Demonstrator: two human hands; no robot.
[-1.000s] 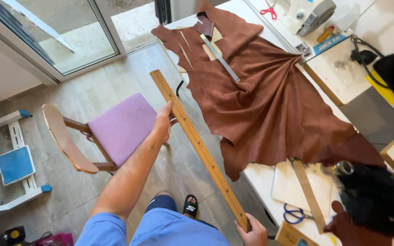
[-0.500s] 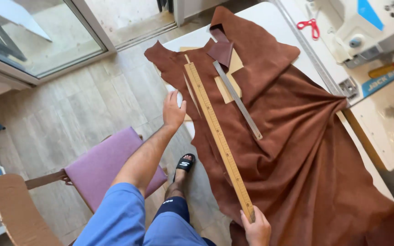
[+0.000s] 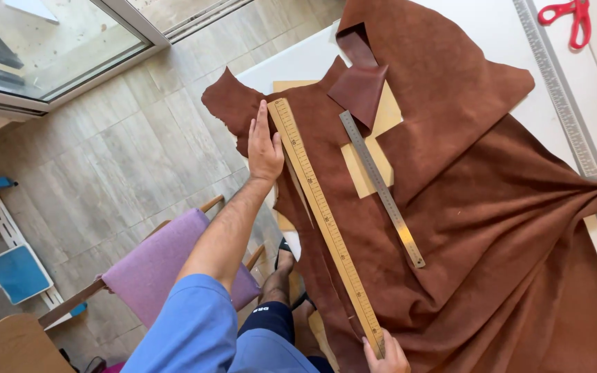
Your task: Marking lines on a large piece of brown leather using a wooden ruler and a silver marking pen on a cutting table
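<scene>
At the far left, low down, there is a small blue stool (image 3: pixel 10 273) on the wooden floor (image 3: pixel 119 159). Next to it stands a chair with a purple seat (image 3: pixel 157 266) and a pale wooden back.

The person's left arm, in a blue sleeve, reaches up over the chair. The left hand (image 3: pixel 264 148) is flat and wide open, fingers straight and close together. It holds nothing. It presses down on the brown leather (image 3: pixel 478 228), with its side just touching the top part of the long wooden ruler (image 3: pixel 325 220).

The wooden ruler lies on the leather. It runs slanted from the top, near the left hand, down to the bottom edge of the view. There the right hand (image 3: pixel 385 356) sits on the ruler's lower end. Only part of that hand shows, so one cannot tell how far open it is, but its fingers rest on the ruler.

Just to the right of the wooden ruler lies a thin metal ruler (image 3: pixel 380 185), also slanted, on top of tan card pieces (image 3: pixel 364 169) and the leather. A small folded scrap of dark leather (image 3: pixel 361 79) sits near its top end.

The big leather hide is spread over the white table (image 3: pixel 492 41) and hangs in folds on the right. Far right, at the top, red scissors (image 3: pixel 566 17) lie on the table beside a long grey ruler (image 3: pixel 557 90)
</scene>
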